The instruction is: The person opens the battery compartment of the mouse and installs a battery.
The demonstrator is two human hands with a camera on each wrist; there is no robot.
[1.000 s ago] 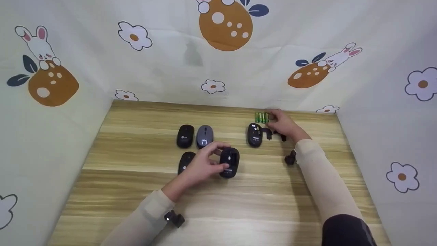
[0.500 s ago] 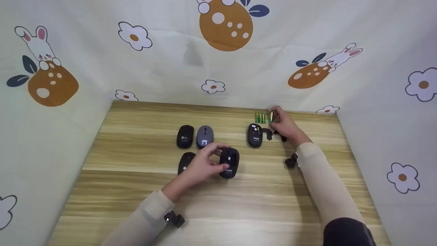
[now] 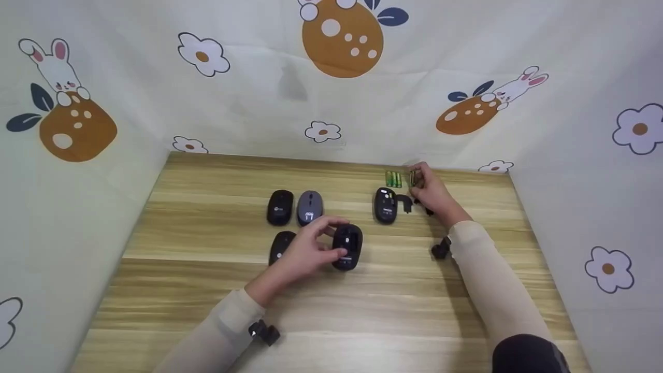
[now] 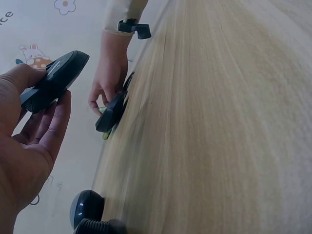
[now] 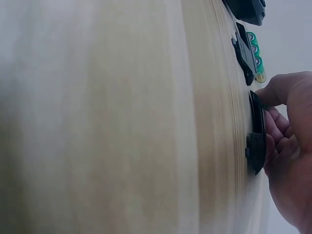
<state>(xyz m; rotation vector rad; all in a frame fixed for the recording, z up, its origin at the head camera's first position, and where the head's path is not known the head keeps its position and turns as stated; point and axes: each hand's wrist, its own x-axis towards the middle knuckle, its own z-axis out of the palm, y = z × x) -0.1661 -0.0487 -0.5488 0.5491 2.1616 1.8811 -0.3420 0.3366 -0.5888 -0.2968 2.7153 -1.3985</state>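
Note:
In the head view my left hand [image 3: 303, 254] grips a black computer mouse [image 3: 348, 247], its underside up and a long battery slot uncovered. The left wrist view shows that mouse [image 4: 58, 80] raised between thumb and fingers. At the back right, my right hand [image 3: 434, 194] pinches a green battery [image 3: 413, 178], just right of a row of green batteries [image 3: 393, 180]. Below the row a second black mouse [image 3: 385, 206] lies underside up. Beside it is a black battery cover [image 3: 405, 203]; another cover [image 3: 429, 211] is partly hidden under my right hand.
Left of centre stand a black mouse [image 3: 280, 207] and a grey mouse [image 3: 310, 207]. Another black mouse [image 3: 280, 247] is partly covered by my left hand. Patterned cloth walls [image 3: 248, 103] enclose the back and sides of the wooden table [image 3: 362, 321].
My right hand has taken one battery from the right end of the row and moved it slightly right, turning it in the fingers. My left hand and its mouse stay in place.

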